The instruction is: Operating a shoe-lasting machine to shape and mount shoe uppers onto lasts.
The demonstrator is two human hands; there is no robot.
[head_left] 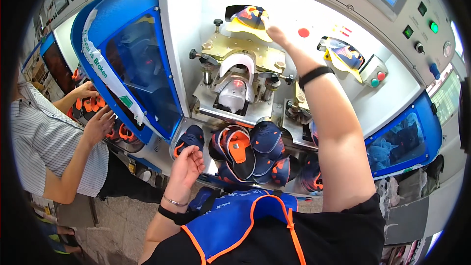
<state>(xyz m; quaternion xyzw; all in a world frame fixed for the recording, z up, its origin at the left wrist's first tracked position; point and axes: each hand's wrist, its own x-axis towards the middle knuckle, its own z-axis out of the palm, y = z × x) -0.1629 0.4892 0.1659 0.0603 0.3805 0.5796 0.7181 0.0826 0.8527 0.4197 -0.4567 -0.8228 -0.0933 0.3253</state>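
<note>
Just behind and above the grey mould [232, 98], a navy-and-orange shoe upper [250, 16] is seated in a slot edged by a yellow lip [247, 29], and it's met at its right-hand edge by the right hand [272, 30]! Whether that edge is pinched cannot be told; the fingertips are poorly shown. Light, soft and bendy, it's judged, with little slip expected; a hold is best taken along the rim, so the fabric isn't creased. To the mould's right, another upper [347, 57] is lodged in a second slot. In front of the mould, uppers [267, 139] are heaped, and left of them the left hand [185, 169] is held empty, fingers loosely curled.
</note>
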